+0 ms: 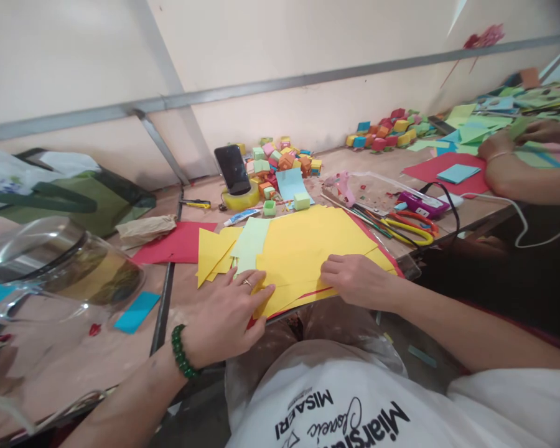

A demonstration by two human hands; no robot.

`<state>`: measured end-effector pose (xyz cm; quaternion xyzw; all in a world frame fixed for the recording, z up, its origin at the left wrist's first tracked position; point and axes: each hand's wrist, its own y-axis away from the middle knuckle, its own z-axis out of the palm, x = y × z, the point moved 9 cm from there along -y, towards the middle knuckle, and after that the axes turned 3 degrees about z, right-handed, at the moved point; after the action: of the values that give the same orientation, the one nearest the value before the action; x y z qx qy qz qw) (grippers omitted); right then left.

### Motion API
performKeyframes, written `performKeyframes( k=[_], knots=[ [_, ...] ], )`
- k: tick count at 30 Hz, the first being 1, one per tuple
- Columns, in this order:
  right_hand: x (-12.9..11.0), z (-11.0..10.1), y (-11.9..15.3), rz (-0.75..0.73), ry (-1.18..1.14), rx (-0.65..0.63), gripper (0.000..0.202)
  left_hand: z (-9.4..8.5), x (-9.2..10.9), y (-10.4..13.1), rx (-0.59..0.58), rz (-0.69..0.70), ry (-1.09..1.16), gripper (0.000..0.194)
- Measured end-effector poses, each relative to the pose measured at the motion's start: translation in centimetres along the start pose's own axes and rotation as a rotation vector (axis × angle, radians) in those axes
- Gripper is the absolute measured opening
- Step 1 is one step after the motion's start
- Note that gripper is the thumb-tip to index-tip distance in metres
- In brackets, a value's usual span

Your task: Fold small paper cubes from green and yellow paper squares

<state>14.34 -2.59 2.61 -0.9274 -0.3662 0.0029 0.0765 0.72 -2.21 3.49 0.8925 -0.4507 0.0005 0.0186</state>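
Several large sheets of yellow paper lie stacked at the table's near edge, with red paper showing beneath. My left hand rests on the left end of the stack, fingers spread, its thumb near the front edge. At the near right side, my right hand has its fingers bent together on the front edge of the yellow paper; its thumb is hidden. A pale green strip of paper lies by my left fingertips. Beside it are smaller folded yellow pieces on a red sheet.
Behind the paper are a phone on a tape roll and piled small paper boxes. Scissors and a pink glue gun lie right. A glass jug stands left. Another person's hands work far right.
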Motion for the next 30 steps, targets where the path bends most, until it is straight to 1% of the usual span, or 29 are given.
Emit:
performKeyframes(
  k=[2, 4, 5, 7, 9, 12, 16, 19, 22, 25, 28, 30],
  knots=[
    [-1.4, -0.2, -1.4, -0.037, 0.041, -0.056, 0.020, 0.1, 0.0, -0.1, -0.017, -0.013, -0.012, 0.040],
    [-3.0, 0.0, -2.6, -0.118, 0.035, -0.100, 0.018, 0.1, 0.0, -0.3, -0.033, -0.015, -0.013, 0.038],
    [-3.5, 0.4, -3.1, -0.148, 0.025, -0.110, 0.016, 0.0, 0.0, -0.4, -0.036, -0.017, -0.009, 0.037],
    [-3.7, 1.3, -3.4, -0.185, 0.008, -0.101, 0.013, -0.1, -0.1, -0.4, -0.028, -0.022, -0.002, 0.038],
    [-3.1, 2.2, -2.8, -0.194, -0.005, -0.062, 0.012, -0.2, -0.1, -0.3, -0.005, -0.023, -0.001, 0.040],
    [-1.2, 3.0, -0.8, -0.149, -0.021, -0.014, 0.015, -0.3, 0.1, 0.2, 0.039, -0.016, -0.003, 0.040],
    [0.9, 2.3, 2.2, -0.069, -0.014, 0.044, 0.022, -0.1, 0.2, 0.7, 0.072, -0.017, 0.007, 0.041],
    [1.7, 1.7, 3.5, -0.020, 0.008, 0.068, 0.025, 0.1, 0.2, 0.9, 0.077, -0.019, -0.021, 0.041],
    [1.9, 1.6, 4.1, -0.006, 0.011, 0.091, 0.025, 0.4, 0.0, 1.0, 0.053, -0.038, -0.054, 0.037],
    [2.0, 2.0, 4.3, 0.010, 0.000, 0.106, 0.023, 0.6, 0.0, 1.2, 0.043, -0.045, -0.063, 0.039],
    [2.3, 2.4, 4.4, 0.056, -0.032, 0.101, 0.025, 0.6, 0.2, 1.5, 0.055, -0.061, -0.069, 0.042],
    [2.8, 2.3, 4.3, 0.102, -0.072, 0.089, 0.026, 0.6, 0.2, 1.7, 0.063, -0.074, -0.070, 0.042]
  ],
)
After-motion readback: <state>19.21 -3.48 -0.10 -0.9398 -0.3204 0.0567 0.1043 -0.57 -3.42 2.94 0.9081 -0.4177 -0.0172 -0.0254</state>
